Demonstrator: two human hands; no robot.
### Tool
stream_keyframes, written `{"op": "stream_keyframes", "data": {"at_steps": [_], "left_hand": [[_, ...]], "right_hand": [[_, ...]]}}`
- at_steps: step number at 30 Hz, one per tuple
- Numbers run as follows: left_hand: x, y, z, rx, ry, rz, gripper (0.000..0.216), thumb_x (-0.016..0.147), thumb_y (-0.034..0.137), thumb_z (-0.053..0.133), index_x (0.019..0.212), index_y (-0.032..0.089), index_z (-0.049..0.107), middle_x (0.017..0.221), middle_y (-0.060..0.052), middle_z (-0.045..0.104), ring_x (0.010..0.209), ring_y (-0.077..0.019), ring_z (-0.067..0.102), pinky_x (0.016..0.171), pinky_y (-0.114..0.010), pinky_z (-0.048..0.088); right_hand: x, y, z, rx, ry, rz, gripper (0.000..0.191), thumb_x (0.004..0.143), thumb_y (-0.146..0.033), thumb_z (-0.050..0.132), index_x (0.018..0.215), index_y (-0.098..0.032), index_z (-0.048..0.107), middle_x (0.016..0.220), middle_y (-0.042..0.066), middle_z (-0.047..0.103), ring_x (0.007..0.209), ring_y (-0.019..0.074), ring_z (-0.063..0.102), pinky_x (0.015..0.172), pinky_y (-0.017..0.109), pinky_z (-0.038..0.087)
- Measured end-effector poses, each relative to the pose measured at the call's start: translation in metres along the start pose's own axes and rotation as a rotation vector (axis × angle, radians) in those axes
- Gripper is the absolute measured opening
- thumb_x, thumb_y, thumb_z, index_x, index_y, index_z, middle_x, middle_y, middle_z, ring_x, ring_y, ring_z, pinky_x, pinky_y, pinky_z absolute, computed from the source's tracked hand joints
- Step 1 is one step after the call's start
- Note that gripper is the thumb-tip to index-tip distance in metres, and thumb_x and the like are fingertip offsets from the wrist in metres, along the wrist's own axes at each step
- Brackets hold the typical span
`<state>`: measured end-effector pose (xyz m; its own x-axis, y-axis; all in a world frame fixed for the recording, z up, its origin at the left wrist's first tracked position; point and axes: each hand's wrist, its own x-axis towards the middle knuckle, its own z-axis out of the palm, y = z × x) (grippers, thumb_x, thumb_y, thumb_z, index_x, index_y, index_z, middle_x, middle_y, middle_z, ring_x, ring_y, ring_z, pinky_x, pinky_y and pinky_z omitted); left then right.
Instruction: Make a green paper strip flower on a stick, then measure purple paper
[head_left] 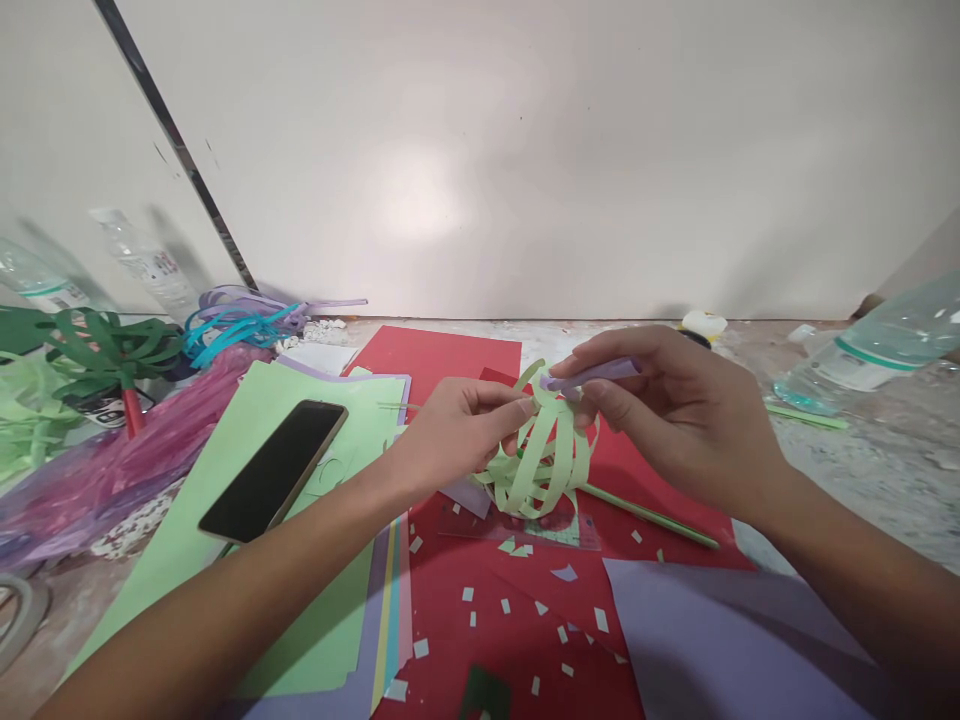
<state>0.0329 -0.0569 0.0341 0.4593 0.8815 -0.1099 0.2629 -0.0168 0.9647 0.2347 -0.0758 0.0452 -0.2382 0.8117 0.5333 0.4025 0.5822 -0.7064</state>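
Note:
A ball of looped light green paper strips (pixel 544 470), like a small lantern, stands over the red sheet (pixel 442 355). My left hand (pixel 469 425) pinches its upper rim from the left side. In my right hand (pixel 667 425), a thin rolled purple paper (pixel 606 373) is held between thumb and fingers, its left end at the top of the green loops. A thin green stick (pixel 652 517) slants out from the ball's lower right. Under the ball lies a clear ruler (pixel 517 535), partly hidden. Small paper scraps (pixel 505 606) are scattered on the red sheet.
At left, a phone (pixel 274 470) rests on stacked green paper (pixel 315 620). Beyond are blue and purple strips (pixel 240 330) and a dark green paper piece (pixel 112 345). A purple sheet (pixel 720 640) lies front right. A plastic bottle (pixel 877 345) lies at right; a wall rises behind.

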Motion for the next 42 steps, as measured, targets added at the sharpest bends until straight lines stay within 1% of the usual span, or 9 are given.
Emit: {"op": "stream_keyframes", "data": {"at_steps": [4, 10, 20, 23, 28, 33, 37, 40, 42], "left_hand": [[-0.0009, 0.0017, -0.0002, -0.019, 0.018, -0.001, 0.039, 0.086, 0.046, 0.054, 0.061, 0.017, 0.050, 0.056, 0.004, 0.042, 0.045, -0.0057, 0.033, 0.043, -0.022, 0.026], [0.0000, -0.0011, -0.0006, -0.021, 0.009, 0.002, 0.038, 0.086, 0.047, 0.054, 0.063, 0.017, 0.052, 0.056, 0.004, 0.042, 0.045, -0.0057, 0.032, 0.043, -0.022, 0.024], [0.0003, -0.0022, -0.0014, 0.000, -0.010, 0.014, 0.041, 0.087, 0.048, 0.052, 0.061, 0.016, 0.052, 0.056, 0.003, 0.043, 0.044, -0.0057, 0.031, 0.043, -0.024, 0.023], [0.0001, -0.0018, -0.0010, -0.016, 0.003, 0.006, 0.038, 0.087, 0.047, 0.054, 0.065, 0.016, 0.056, 0.055, 0.003, 0.043, 0.044, -0.0055, 0.032, 0.042, -0.022, 0.024], [0.0001, -0.0002, 0.0008, -0.048, 0.048, -0.018, 0.021, 0.083, 0.038, 0.060, 0.078, 0.019, 0.068, 0.056, 0.005, 0.045, 0.045, -0.0047, 0.035, 0.043, -0.019, 0.028], [0.0000, 0.0009, 0.0010, -0.061, 0.057, -0.014, 0.016, 0.081, 0.034, 0.061, 0.082, 0.021, 0.070, 0.056, 0.005, 0.047, 0.046, -0.0050, 0.037, 0.044, -0.019, 0.032], [-0.0005, 0.0008, 0.0000, -0.054, 0.072, -0.026, 0.017, 0.079, 0.035, 0.063, 0.081, 0.020, 0.071, 0.055, 0.004, 0.047, 0.047, -0.0064, 0.038, 0.044, -0.020, 0.033], [-0.0009, 0.0011, -0.0011, -0.067, 0.050, -0.016, 0.020, 0.080, 0.037, 0.062, 0.074, 0.018, 0.069, 0.057, 0.003, 0.051, 0.047, -0.0065, 0.040, 0.043, -0.020, 0.034], [-0.0010, 0.0019, -0.0019, -0.055, 0.026, -0.003, 0.024, 0.082, 0.037, 0.060, 0.072, 0.017, 0.068, 0.058, 0.002, 0.054, 0.048, -0.0070, 0.043, 0.043, -0.020, 0.036]], "right_hand": [[-0.0014, 0.0016, -0.0012, -0.054, -0.002, -0.030, 0.018, 0.088, -0.021, 0.058, 0.101, -0.032, 0.061, 0.099, 0.000, 0.070, 0.080, 0.0202, 0.069, 0.070, 0.036, 0.057], [-0.0015, 0.0042, -0.0007, -0.099, 0.001, -0.053, 0.021, 0.087, -0.017, 0.057, 0.102, -0.032, 0.061, 0.097, -0.001, 0.071, 0.085, 0.0213, 0.070, 0.073, 0.037, 0.057], [-0.0020, 0.0022, 0.0001, -0.179, 0.009, -0.099, 0.023, 0.085, -0.016, 0.058, 0.102, -0.032, 0.063, 0.093, 0.000, 0.072, 0.079, 0.0202, 0.069, 0.070, 0.035, 0.057], [-0.0012, 0.0017, -0.0009, -0.134, 0.020, -0.078, 0.020, 0.086, -0.018, 0.059, 0.102, -0.030, 0.063, 0.095, 0.000, 0.071, 0.080, 0.0195, 0.069, 0.070, 0.034, 0.057], [0.0007, -0.0002, -0.0035, -0.054, 0.073, -0.037, 0.015, 0.086, -0.023, 0.060, 0.100, -0.027, 0.063, 0.093, 0.002, 0.071, 0.079, 0.0199, 0.070, 0.070, 0.035, 0.057], [-0.0005, -0.0019, -0.0038, -0.074, -0.004, 0.007, 0.017, 0.087, -0.022, 0.058, 0.103, -0.027, 0.060, 0.093, 0.003, 0.070, 0.069, 0.0185, 0.067, 0.067, 0.036, 0.056], [-0.0004, -0.0001, -0.0068, -0.117, -0.013, -0.033, 0.016, 0.089, -0.021, 0.054, 0.104, -0.027, 0.058, 0.090, 0.003, 0.068, 0.068, 0.0175, 0.064, 0.059, 0.032, 0.052], [0.0014, 0.0028, -0.0095, -0.301, -0.087, -0.102, 0.020, 0.089, -0.016, 0.048, 0.104, -0.026, 0.056, 0.082, 0.001, 0.066, 0.061, 0.0152, 0.060, 0.054, 0.029, 0.046], [0.0022, 0.0054, -0.0090, -0.437, -0.165, -0.194, 0.022, 0.087, -0.014, 0.048, 0.104, -0.024, 0.057, 0.082, 0.002, 0.065, 0.062, 0.0151, 0.058, 0.053, 0.028, 0.043]]}}
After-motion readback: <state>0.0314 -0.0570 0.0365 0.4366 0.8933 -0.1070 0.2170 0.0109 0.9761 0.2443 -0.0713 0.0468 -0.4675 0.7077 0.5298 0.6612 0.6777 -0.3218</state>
